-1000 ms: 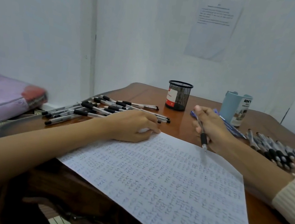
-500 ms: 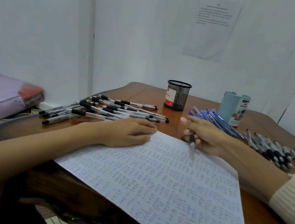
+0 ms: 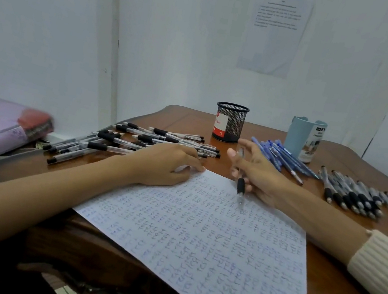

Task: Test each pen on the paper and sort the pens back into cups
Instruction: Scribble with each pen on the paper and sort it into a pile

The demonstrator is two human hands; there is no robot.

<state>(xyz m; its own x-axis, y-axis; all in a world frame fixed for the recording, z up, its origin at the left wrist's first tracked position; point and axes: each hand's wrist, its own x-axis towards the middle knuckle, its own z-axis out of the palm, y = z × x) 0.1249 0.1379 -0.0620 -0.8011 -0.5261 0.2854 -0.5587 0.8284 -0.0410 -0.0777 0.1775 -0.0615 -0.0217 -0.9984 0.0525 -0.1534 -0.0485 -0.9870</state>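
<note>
Your brown wooden table (image 3: 187, 122) carries a white sheet of paper covered in scribbles (image 3: 210, 240) at the front. Behind it stand a black wire-mesh cup (image 3: 230, 123) and a pale blue plastic cup (image 3: 304, 140). Clear black-gripped pens (image 3: 121, 143) sprawl on the left, blue pens (image 3: 287, 158) lie just beside the blue cup, and grey black-gripped pens (image 3: 355, 196) line the right.

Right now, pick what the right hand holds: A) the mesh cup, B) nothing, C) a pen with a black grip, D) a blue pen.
C: the right hand grips a pen with a black grip, its tip pointing down over the paper.
</note>
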